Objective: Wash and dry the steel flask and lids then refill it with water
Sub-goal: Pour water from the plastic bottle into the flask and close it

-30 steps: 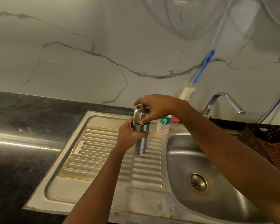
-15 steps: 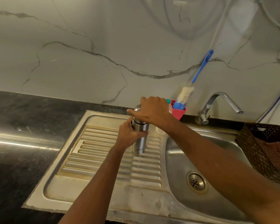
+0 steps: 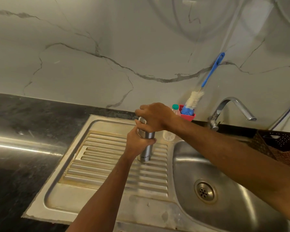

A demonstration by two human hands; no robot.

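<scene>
A: Flask (image 3: 146, 148)?
B: Upright on the ribbed drainboard (image 3: 107, 164), left of the basin (image 3: 238, 166), nearer the far edge than the near one.
A: Left hand (image 3: 136, 141)?
B: Clamped round the middle of the steel body, fingers curled right round it, base down on the ribs.
A: Right hand (image 3: 153, 117)?
B: On top, reaching in from the right, fingers curled over the lid (image 3: 142, 120) and gripping it. Only a sliver of steel showing under the fingers. Seated or loose: cannot tell.
A: Beside it?
B: Clear bottle (image 3: 168, 135) with a green cap, just right of the flask, partly hidden behind the right forearm. Farther right, against the marble wall (image 3: 90, 72), a red holder (image 3: 188, 116) with a blue-handled brush (image 3: 208, 77) standing in it, handle leaning up and to the right.
A: And past that?
B: Chrome tap (image 3: 231, 108) at the far rim of the basin, spout turned right. Round drain (image 3: 203, 191) in the basin floor. Dark basket (image 3: 281, 138) at the right edge, checked cloth (image 3: 285, 158) inside. Black counter (image 3: 32, 131) to the left of the drainboard.
</scene>
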